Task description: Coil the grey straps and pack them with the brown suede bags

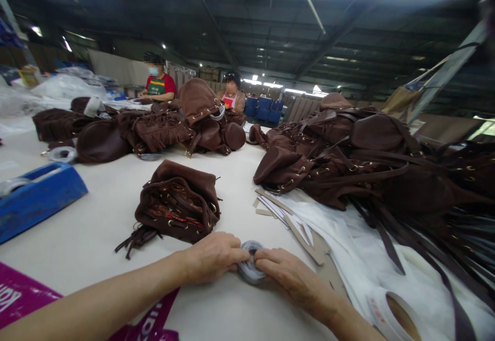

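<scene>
My left hand (pixel 212 257) and my right hand (pixel 290 276) meet at the front of a white work table (pixel 96 243). Their fingers grip opposite sides of a small silvery roll of tape (pixel 251 262), which stands tilted between them. Just beyond my left hand lies a dark brown suede drawstring bag (pixel 178 209) with brass rings and fringe, not touching it. Cardboard pattern strips (pixel 305 233) lie close to my right hand, partly on a white sheet (pixel 348 248).
Heaped brown suede bags (pixel 367 160) and long straps fill the right side, with more (pixel 154 130) at the back. A blue tape dispenser (pixel 38 199) sits left, a magenta plastic bag (pixel 19 294) front left. Two co-workers (pixel 158 81) sit beyond the table.
</scene>
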{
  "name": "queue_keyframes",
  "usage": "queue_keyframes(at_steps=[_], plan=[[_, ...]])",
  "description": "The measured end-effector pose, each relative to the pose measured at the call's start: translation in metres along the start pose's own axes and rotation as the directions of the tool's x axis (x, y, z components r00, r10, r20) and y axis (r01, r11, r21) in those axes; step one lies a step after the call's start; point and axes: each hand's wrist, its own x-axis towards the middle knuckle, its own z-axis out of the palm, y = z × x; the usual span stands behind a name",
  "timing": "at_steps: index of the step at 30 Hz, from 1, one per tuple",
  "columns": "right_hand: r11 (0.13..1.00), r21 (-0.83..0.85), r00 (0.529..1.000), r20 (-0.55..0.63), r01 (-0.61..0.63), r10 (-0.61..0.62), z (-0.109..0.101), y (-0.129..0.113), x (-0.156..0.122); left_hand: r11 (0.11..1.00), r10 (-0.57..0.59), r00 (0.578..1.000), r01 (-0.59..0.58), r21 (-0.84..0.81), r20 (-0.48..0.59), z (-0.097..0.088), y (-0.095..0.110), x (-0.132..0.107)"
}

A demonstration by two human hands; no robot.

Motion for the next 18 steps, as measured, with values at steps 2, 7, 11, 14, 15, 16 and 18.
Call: queue_keyframes(at_steps=[2, 7, 11, 14, 15, 16, 18], plan=[[0.999, -0.025, 0.999, 0.027, -0.038, 0.039, 0.000, -0.005, 0.002, 1.000, 0.009, 1.000, -0.009, -0.022, -0.010, 0.005, 0.001, 0.002], [0.938, -0.131, 0.942, 0.054, -0.322, 0.331, 0.019, -0.026, 0.013, 0.991, -0.072, 0.996, 0.065, -0.117, -0.054, 0.016, 0.012, 0.001], [0.906, -0.187, 0.922, -0.004, -0.381, 0.387, 0.034, -0.033, 0.024, 0.986, -0.142, 0.988, 0.136, -0.100, -0.055, 0.018, 0.021, -0.003], [0.945, -0.213, 0.966, 0.014, -0.249, 0.258, 0.028, -0.028, 0.027, 0.987, -0.151, 0.984, 0.144, -0.074, -0.096, 0.012, 0.022, -0.005], [0.958, -0.212, 0.978, 0.038, -0.193, 0.205, 0.024, -0.025, 0.028, 0.988, -0.143, 0.985, 0.137, -0.066, -0.101, 0.009, 0.021, -0.005], [0.969, -0.202, 0.986, 0.060, -0.141, 0.156, 0.019, -0.023, 0.028, 0.991, -0.126, 0.988, 0.121, -0.061, -0.094, 0.004, 0.019, -0.006], [0.985, -0.163, 0.993, 0.091, -0.063, 0.079, 0.009, -0.020, 0.030, 0.996, -0.077, 0.995, 0.074, -0.055, -0.058, -0.004, 0.014, -0.009]])
